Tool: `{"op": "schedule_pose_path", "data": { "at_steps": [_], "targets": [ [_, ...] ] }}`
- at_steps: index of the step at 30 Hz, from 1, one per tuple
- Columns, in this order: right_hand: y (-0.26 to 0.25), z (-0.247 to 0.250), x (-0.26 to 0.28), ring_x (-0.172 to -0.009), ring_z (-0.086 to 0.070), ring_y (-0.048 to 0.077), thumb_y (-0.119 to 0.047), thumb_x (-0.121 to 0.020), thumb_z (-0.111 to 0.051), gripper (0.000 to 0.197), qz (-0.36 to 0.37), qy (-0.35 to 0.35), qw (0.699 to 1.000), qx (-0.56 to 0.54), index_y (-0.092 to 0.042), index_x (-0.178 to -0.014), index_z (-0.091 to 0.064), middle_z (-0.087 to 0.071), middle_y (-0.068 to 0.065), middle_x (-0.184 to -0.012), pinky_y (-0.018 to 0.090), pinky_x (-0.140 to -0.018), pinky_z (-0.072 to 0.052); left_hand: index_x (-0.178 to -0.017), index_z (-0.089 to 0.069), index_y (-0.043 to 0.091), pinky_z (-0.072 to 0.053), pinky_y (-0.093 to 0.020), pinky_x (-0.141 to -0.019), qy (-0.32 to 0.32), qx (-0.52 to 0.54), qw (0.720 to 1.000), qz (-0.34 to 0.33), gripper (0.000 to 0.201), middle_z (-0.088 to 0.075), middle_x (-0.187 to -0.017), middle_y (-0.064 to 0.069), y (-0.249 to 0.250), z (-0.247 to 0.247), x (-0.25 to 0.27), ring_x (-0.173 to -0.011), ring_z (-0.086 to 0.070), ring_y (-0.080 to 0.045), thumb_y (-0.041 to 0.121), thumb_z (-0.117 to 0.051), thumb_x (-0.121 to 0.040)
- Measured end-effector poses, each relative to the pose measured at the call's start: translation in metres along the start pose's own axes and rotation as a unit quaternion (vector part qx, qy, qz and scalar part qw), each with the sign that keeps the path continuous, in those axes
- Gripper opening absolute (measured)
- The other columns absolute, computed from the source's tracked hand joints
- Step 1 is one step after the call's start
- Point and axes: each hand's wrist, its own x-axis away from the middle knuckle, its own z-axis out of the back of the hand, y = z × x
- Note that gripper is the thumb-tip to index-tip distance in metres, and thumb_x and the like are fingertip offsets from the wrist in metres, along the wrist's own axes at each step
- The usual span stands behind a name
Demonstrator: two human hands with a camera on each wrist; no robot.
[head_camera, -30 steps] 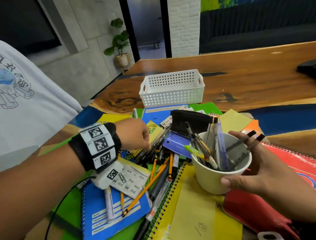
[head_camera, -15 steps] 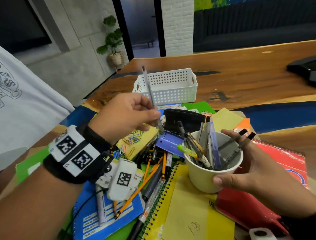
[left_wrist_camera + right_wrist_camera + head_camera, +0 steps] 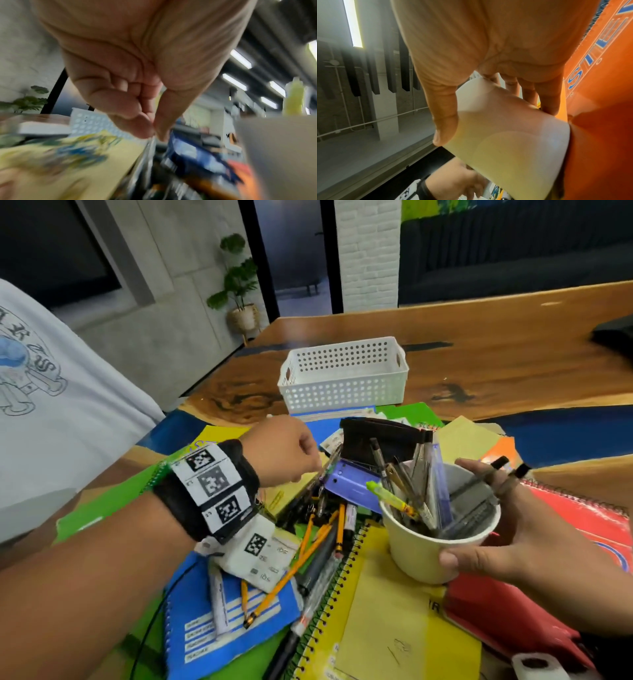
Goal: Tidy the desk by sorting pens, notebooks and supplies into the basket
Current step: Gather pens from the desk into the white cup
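The white perforated basket (image 3: 342, 392) stands on the wooden desk beyond the heap, and nothing shows inside it. My right hand (image 3: 493, 518) grips a white cup (image 3: 421, 556) full of pens and rulers, thumb on the near wall, fingers round the far side; two black pens lean over those fingers. The right wrist view shows the same hold on the cup (image 3: 505, 135). My left hand (image 3: 317, 465) is down at the loose pens, fingers curled. In the left wrist view, thumb and forefinger (image 3: 155, 133) pinch the top of a clear pen (image 3: 148, 147).
Around the cup lie a yellow spiral notebook (image 3: 394, 611), a blue notebook (image 3: 219, 628), a red notebook (image 3: 582, 529), orange pencils (image 3: 308, 546), a purple punch (image 3: 346, 484) and a black pouch (image 3: 380, 436). A person's white shirt (image 3: 51, 405) fills the left side.
Half a second ago my left hand held a clear pen raised upright; now it is lowered to the pen heap. The right hand and the cup have stayed put.
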Motion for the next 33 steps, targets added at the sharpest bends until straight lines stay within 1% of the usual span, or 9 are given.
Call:
{"op": "schedule_pose_path", "data": {
  "at_steps": [3, 5, 9, 13, 18, 21, 25, 29, 33],
  "targets": [
    [-0.001, -0.001, 0.0, -0.108, -0.067, 0.0, -0.03, -0.049, -0.1, 0.1, 0.006, -0.002, 1.0, -0.006, -0.043, -0.133, -0.047, -0.071, -0.022, -0.116, 0.014, -0.085, -0.053, -0.076, -0.074, 0.01, -0.057, -0.034, -0.068, -0.095, -0.158, 0.983, 0.027, 0.035, -0.072, -0.067, -0.003, -0.016, -0.02, -0.002, -0.069, -0.068, -0.019, 0.045, -0.071, -0.083],
    [-0.002, -0.001, 0.0, -0.106, -0.068, -0.002, -0.026, -0.049, -0.098, 0.097, 0.004, 0.004, 1.0, -0.009, -0.044, -0.13, -0.048, -0.072, -0.024, -0.112, 0.01, -0.081, -0.052, -0.078, -0.073, 0.009, -0.056, -0.033, -0.068, -0.116, -0.183, 0.976, 0.027, 0.04, -0.072, -0.071, -0.008, -0.016, -0.027, -0.002, -0.073, -0.069, -0.023, 0.048, -0.071, -0.084],
    [-0.005, -0.002, 0.002, -0.107, -0.067, -0.003, -0.044, -0.039, -0.095, 0.107, 0.009, -0.001, 1.0, 0.016, -0.043, -0.134, -0.046, -0.071, -0.023, -0.115, 0.016, -0.086, -0.05, -0.087, -0.072, 0.014, -0.055, -0.032, -0.068, -0.116, -0.18, 0.976, 0.034, 0.031, -0.074, -0.08, -0.007, -0.012, -0.029, -0.003, -0.07, -0.067, -0.02, 0.044, -0.075, -0.08],
    [-0.007, -0.002, 0.002, -0.097, -0.066, -0.012, -0.017, -0.049, -0.099, 0.101, 0.004, 0.009, 1.0, 0.012, -0.033, -0.135, -0.048, -0.072, -0.028, -0.105, -0.001, -0.071, -0.044, -0.09, -0.073, 0.008, -0.054, -0.033, -0.062, -0.122, -0.166, 0.978, 0.047, 0.022, -0.072, -0.082, -0.011, -0.011, -0.032, -0.005, -0.067, -0.062, -0.025, 0.024, -0.066, -0.077],
    [-0.003, -0.001, 0.002, -0.106, -0.068, -0.001, -0.009, -0.052, -0.092, 0.103, -0.002, -0.002, 1.0, 0.004, -0.033, -0.14, -0.045, -0.072, -0.018, -0.115, 0.006, -0.078, -0.049, -0.089, -0.067, 0.008, -0.059, -0.04, -0.062, -0.03, 0.119, 0.99, 0.073, 0.009, -0.074, -0.077, -0.009, -0.002, 0.006, 0.007, -0.069, -0.074, -0.02, 0.015, -0.07, -0.084],
    [-0.004, -0.002, 0.003, -0.105, -0.068, -0.002, -0.009, -0.05, -0.092, 0.1, 0.0, 0.003, 1.0, -0.001, -0.036, -0.136, -0.047, -0.072, -0.021, -0.114, 0.006, -0.078, -0.049, -0.091, -0.063, 0.009, -0.054, -0.036, -0.057, 0.012, 0.334, 0.942, -0.007, 0.013, -0.071, -0.073, -0.005, 0.026, 0.029, 0.029, -0.07, -0.072, -0.025, 0.006, -0.074, -0.084],
    [-0.002, -0.002, 0.002, -0.108, -0.068, 0.002, -0.014, -0.05, -0.095, 0.099, -0.001, 0.004, 1.0, -0.021, -0.037, -0.134, -0.048, -0.072, -0.019, -0.117, 0.009, -0.08, -0.051, -0.093, -0.067, 0.013, -0.055, -0.028, -0.055, -0.041, 0.314, 0.941, -0.116, 0.011, -0.07, -0.071, -0.003, 0.069, 0.026, 0.05, -0.068, -0.072, -0.018, 0.012, -0.075, -0.085],
    [-0.002, -0.002, 0.002, -0.115, -0.067, 0.01, -0.035, -0.045, -0.097, 0.105, 0.011, 0.012, 1.0, -0.011, -0.031, -0.138, -0.049, -0.07, -0.01, -0.124, 0.02, -0.09, -0.054, -0.118, -0.063, 0.028, -0.05, -0.026, -0.065, -0.04, 0.291, 0.945, -0.141, 0.052, -0.068, -0.077, -0.003, 0.073, 0.013, 0.049, -0.065, -0.059, -0.008, 0.036, -0.086, -0.072],
    [-0.022, -0.008, 0.001, -0.11, -0.069, 0.009, -0.035, -0.053, -0.096, 0.08, 0.039, 0.041, 0.997, -0.052, -0.035, -0.124, -0.058, -0.074, -0.01, -0.117, 0.016, -0.082, -0.054, -0.125, -0.062, 0.023, -0.048, -0.018, -0.064, 0.038, 0.496, 0.86, -0.113, 0.08, -0.06, -0.086, 0.004, 0.033, 0.022, 0.05, -0.075, -0.057, -0.008, 0.057, -0.087, -0.057]
  ]
}}
